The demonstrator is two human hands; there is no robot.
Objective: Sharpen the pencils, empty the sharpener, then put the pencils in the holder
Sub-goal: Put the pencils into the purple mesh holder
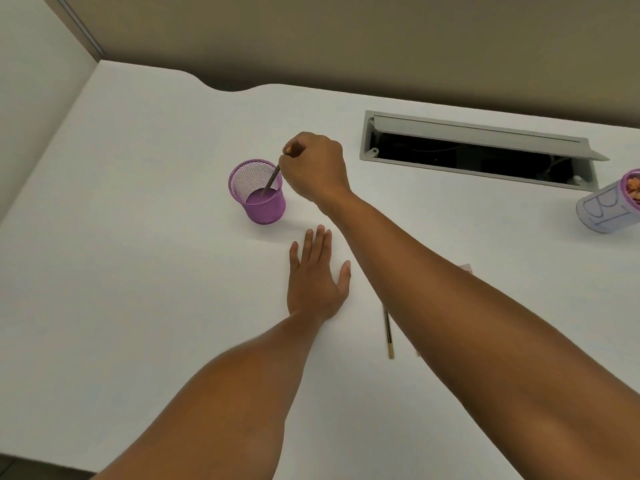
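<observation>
While both bare forearms reach in from the near edge of the plain white table [121,271], a thin dark pencil with a pale wooden end [388,332] lies flat on the surface nearest the person, just beside the right forearm and pointing roughly away from the near edge. A small pink scrap [467,267] peeks out from behind that same forearm a little further on; what it is cannot be told.

Beyond the pencil, the left hand [317,282] rests palm down on the table, its fingers [313,247] straight and slightly spread, gripping nothing.

Further in, toward the middle of the table, stands a round purple wire-mesh pencil holder [258,192], upright, apart from the left fingertips. The right hand [313,169] hovers just beside and above its rim, curled into a loose fist, pinching the top of a second slim dark pencil [272,180]. That pencil slants down into the holder, its lower end near the holder's floor.

At the right edge of the table sits a pale lilac cylindrical container with blue line drawings [604,209], tilted in this wide view, with orange bits visible at its top.

Toward the far edge, a long grey rectangular cable hatch [478,147] is set into the table, its flap raised over a dark opening.
</observation>
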